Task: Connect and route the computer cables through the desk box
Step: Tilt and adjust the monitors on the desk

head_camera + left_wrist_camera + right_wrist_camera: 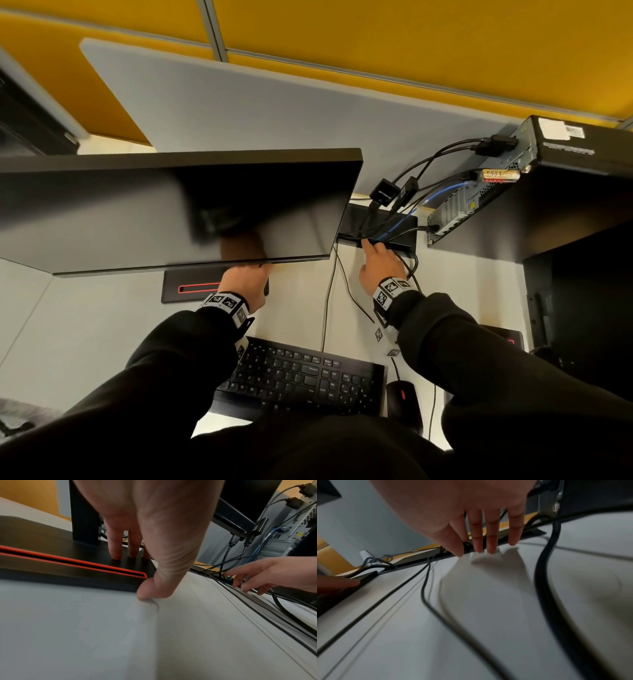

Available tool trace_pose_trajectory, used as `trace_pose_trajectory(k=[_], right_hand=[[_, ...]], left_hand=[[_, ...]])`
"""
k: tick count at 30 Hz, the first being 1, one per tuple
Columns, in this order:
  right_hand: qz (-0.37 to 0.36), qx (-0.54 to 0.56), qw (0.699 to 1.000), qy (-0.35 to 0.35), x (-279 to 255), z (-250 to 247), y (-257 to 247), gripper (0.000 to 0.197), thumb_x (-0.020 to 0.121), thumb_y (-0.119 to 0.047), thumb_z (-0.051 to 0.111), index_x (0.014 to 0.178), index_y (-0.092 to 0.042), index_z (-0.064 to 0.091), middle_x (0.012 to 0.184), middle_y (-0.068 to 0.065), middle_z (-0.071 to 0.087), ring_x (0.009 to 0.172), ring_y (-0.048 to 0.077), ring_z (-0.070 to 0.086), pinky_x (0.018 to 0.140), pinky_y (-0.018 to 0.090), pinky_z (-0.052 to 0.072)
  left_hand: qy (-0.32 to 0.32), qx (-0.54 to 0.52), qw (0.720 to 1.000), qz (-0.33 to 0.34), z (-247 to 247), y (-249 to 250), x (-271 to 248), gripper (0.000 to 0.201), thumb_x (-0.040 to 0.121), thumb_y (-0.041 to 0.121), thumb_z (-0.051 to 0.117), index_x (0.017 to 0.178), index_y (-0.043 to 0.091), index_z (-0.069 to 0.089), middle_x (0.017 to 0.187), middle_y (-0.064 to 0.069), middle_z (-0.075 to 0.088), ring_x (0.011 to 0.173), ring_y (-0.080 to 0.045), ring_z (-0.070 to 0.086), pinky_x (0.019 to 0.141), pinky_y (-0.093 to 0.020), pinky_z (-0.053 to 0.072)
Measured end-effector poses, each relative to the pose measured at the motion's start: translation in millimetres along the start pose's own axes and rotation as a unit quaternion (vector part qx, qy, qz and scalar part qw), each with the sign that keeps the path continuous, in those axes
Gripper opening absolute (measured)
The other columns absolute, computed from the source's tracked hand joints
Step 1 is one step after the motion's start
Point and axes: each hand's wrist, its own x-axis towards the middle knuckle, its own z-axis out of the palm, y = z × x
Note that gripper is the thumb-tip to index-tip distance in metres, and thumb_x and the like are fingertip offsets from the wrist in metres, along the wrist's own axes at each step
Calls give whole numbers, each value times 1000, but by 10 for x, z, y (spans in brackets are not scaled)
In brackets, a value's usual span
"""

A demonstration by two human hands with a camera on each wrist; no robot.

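Note:
The black desk box is set into the desk's back edge, right of the monitor. Black cables and a blue cable run from the computer's rear down into it. My right hand reaches to the box; its straight fingers touch the front edge of the box slot and hold nothing. My left hand rests on the right corner of the monitor base, fingers flat on top, thumb against the front edge.
A thick black cable and thinner ones trail across the desk toward me, between my arms. The keyboard and mouse lie near the front edge. Two adapters hang above the box. A yellow partition stands behind.

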Motion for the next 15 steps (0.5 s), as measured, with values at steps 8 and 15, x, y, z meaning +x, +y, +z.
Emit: trace_pose_trajectory(k=[8,15], right_hand=[[-10,-74,997,-34,22,-74,-107,70,94,-30,54,156,-20,24,149,10,39,136,34,42,109,54,38],[2,-3,996,-86,-146,-147,-340,49,99,-29,48,144,-9,44,145,12,43,129,34,49,105,47,42]], left_hand=[[-4,-10,999,48,28,-246,14,67,83,34,75,143,34,45,125,1,64,110,-28,65,87,-38,54],[15,-115,993,11,160,-246,-73,74,85,33,76,150,33,43,137,-2,61,117,-27,63,99,-42,53]])
